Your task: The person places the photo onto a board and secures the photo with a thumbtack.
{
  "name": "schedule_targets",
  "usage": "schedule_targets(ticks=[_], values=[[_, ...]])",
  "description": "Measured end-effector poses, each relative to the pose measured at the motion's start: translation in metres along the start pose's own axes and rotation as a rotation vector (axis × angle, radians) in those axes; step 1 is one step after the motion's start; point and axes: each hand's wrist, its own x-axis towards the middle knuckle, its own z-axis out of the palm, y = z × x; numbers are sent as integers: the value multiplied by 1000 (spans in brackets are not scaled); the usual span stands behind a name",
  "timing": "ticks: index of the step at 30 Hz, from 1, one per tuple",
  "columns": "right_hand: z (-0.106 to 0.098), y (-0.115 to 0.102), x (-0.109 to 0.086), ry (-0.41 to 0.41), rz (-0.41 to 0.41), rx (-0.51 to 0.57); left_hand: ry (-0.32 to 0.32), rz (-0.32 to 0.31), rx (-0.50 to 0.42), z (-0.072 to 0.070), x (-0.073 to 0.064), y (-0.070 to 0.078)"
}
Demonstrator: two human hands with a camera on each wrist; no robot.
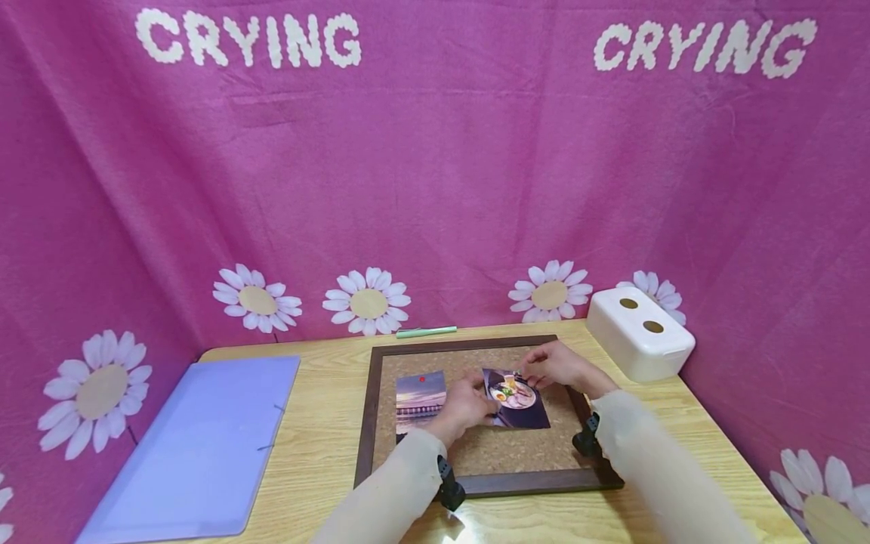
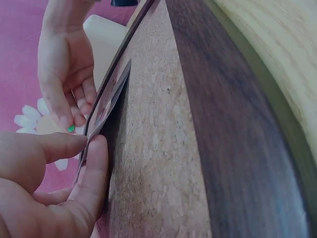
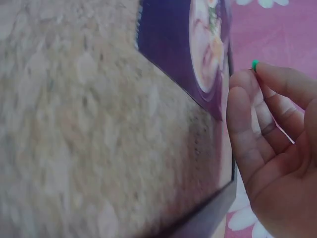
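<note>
My left hand (image 1: 464,408) pinches the left edge of a photo of a bowl of food (image 1: 514,394) between thumb and fingers, as the left wrist view shows. The photo is tilted over the cork board (image 1: 503,457), with a gap beneath part of it. Near its upper right corner, my right hand (image 1: 560,366) pinches a green push pin (image 3: 255,65) between thumb and fingertip. To the left on the cork is a sunset photo (image 1: 420,391) with a red pin (image 1: 421,379) at its top; the left hand and sleeve cover its lower right part.
A dark wooden frame (image 1: 365,431) borders the cork. Behind it lies a light green pen-like stick (image 1: 427,332). At the back right stands a white box (image 1: 639,344) with two round gold spots. A lavender folder (image 1: 197,446) lies on the left of the wooden table (image 1: 319,408).
</note>
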Motion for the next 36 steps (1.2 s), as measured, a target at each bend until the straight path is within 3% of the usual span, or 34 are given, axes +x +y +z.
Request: schedule_targets(ticks=[9, 17, 26, 36], values=[[13, 2, 13, 7, 22, -96, -8, -36, 93, 2, -3, 6], [16, 5, 16, 31, 49, -145, 6, -47, 122, 2, -6, 7], [16, 5, 18, 0, 60, -180, 0, -56, 94, 3, -6, 7], [18, -1, 17, 31, 76, -215, -12, -57, 84, 2, -5, 8]])
